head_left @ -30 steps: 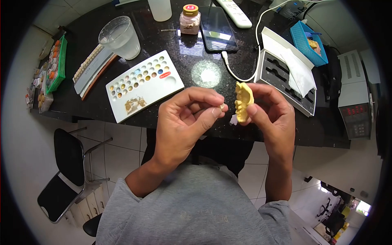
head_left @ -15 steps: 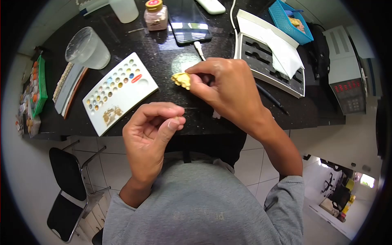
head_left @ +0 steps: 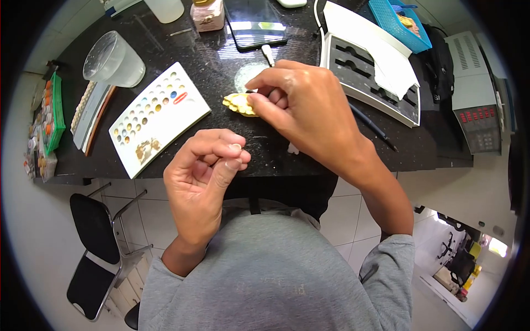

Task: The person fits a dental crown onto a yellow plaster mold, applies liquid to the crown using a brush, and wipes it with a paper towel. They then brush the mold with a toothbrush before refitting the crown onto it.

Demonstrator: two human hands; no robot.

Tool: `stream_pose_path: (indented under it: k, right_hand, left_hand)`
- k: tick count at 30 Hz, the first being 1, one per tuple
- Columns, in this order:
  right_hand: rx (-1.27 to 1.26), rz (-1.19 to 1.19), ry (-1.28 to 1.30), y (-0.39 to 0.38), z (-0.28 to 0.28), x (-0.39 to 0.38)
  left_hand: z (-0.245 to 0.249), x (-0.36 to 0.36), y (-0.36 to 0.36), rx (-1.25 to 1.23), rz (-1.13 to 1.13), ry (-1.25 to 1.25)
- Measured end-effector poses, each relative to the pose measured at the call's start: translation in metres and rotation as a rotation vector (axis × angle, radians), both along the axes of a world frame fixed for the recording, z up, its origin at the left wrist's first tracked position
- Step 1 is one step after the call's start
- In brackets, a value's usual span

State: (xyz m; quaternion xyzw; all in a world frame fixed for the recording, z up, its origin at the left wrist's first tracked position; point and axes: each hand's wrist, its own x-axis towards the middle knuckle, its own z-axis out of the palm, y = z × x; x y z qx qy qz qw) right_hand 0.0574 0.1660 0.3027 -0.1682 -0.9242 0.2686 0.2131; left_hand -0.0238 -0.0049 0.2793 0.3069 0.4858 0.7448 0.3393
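Observation:
My right hand [head_left: 309, 107] pinches the edge of a yellow dental-model-like piece [head_left: 239, 103] between thumb and index finger, low over the black speckled table. My left hand [head_left: 204, 171] is closed, thumb against fingertips, with a tiny pale thing between them that is too small to name. Left of my hands lies a white palette [head_left: 182, 122] with small wells of coloured paste and a brown smear. A round pale glass-like disc [head_left: 249, 73] lies just behind the yellow piece, partly hidden by my right hand.
Back left are a clear plastic cup [head_left: 118, 66] and a jar of pink powder [head_left: 207, 16]. A phone [head_left: 255, 27] with a cable lies at the back. On the right are an open white box [head_left: 406, 115], a black pen [head_left: 371, 127] and a blue basket [head_left: 395, 33].
My right hand has shifted slightly left and tilted the yellow piece, which now shows broader and flatter. My left fingers have moved a little, still pinched. The whole view has shifted slightly.

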Motion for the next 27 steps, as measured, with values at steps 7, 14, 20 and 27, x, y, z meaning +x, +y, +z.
stream_pose_path:
  k: [7, 14, 20, 27]
  right_hand:
    - [0.056, -0.242, 0.018, 0.015, 0.051, 0.046]
    - [0.19, -0.027, -0.01, 0.007, 0.024, 0.047]
    - [0.134, 0.071, -0.022, -0.009, 0.005, 0.004]
    - [-0.32, 0.002, 0.012, -0.025, 0.024, 0.007]
  left_hand:
    - [-0.002, -0.002, -0.001, 0.0, 0.017, 0.015]
    - [0.0, -0.001, 0.0, 0.02, 0.051, -0.035]
    - [0.005, 0.0, -0.002, 0.009, 0.103, -0.124]
    - [0.006, 0.001, -0.002, -0.01, 0.081, -0.28]
